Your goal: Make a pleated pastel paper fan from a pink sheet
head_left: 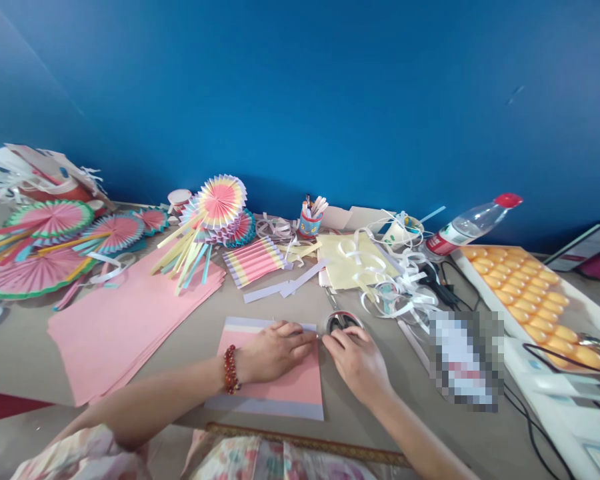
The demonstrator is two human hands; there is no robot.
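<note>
A pink sheet of paper (300, 385) with lilac bands along its far and near edges lies flat in front of me. My left hand (280, 350), with a red bead bracelet at the wrist, rests on it, fingers stretched toward the sheet's right edge. Just beyond that edge is my right hand (357, 363), its thumb and fingertips brought together close to the left fingertips. Whatever sits in that pinch is too small to make out. Scissors (341, 320) with dark handles lie right behind the right hand, partly hidden by it.
Stacked pink paper (130, 320) and folded paper fans (220, 203) lie left. Behind are a pleated striped paper (257, 261), lilac strips (285, 283), yellow sheets (355, 260) and curled white strips (405, 303). A bottle (467, 227) and an orange-filled tray (530, 293) stand right.
</note>
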